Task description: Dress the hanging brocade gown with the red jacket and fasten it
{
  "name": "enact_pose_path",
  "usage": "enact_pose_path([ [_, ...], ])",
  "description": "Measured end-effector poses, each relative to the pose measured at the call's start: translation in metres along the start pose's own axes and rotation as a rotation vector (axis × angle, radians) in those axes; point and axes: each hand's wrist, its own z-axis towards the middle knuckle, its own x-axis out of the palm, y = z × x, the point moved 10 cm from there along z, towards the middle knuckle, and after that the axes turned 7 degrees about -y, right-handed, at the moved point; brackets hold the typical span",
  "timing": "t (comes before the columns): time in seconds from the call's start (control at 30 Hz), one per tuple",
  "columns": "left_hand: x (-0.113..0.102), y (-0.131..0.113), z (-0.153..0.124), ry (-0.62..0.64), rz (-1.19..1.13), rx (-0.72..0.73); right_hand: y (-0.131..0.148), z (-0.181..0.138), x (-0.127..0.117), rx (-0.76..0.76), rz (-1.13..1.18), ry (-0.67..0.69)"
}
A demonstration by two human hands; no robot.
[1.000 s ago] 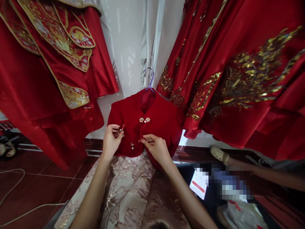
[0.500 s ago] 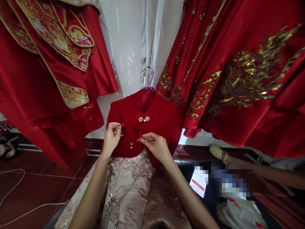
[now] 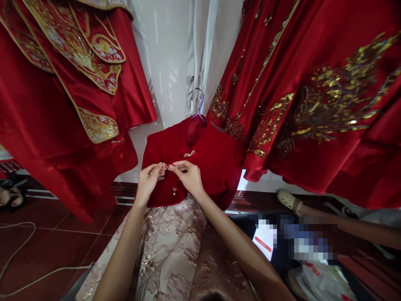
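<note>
A small red jacket [image 3: 216, 163] hangs on a purple hanger [image 3: 200, 106] above a gold brocade skirt [image 3: 169, 246]. It has pearl button clasps: one fastened near the collar [image 3: 189, 154] and a loose one lower down [image 3: 174, 191]. My left hand [image 3: 147, 182] pinches the left half of the middle clasp. My right hand [image 3: 188, 175] pinches the right half, and the fingertips of both hands meet at the jacket's front opening.
Large red gowns with gold embroidery hang at left [image 3: 62, 83] and right [image 3: 313, 96]. Another person's foot in a pale shoe [image 3: 286, 200] rests on the dark red floor at right. A white cable [image 3: 19, 251] lies on the floor at left.
My right hand has moved left and up with its half of the clasp to meet my left hand. The jacket's two front edges have come together at the middle.
</note>
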Motion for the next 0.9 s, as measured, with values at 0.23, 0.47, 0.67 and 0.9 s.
enact_pose_path([
  [0.23, 0.002, -0.004, -0.002, 0.020, 0.036, 0.076, 0.008, -0.004, 0.002, -0.089, -0.165, -0.066],
  [0.47, -0.002, -0.009, -0.002, 0.007, 0.145, 0.161, 0.009, -0.008, 0.002, -0.138, -0.223, -0.104],
  [0.67, 0.004, -0.001, 0.003, 0.101, 0.117, 0.149, 0.010, -0.004, 0.005, -0.140, -0.243, -0.070],
  [0.9, -0.001, 0.008, -0.038, 0.009, 0.288, 0.293, 0.014, -0.030, -0.006, -0.062, -0.134, 0.387],
])
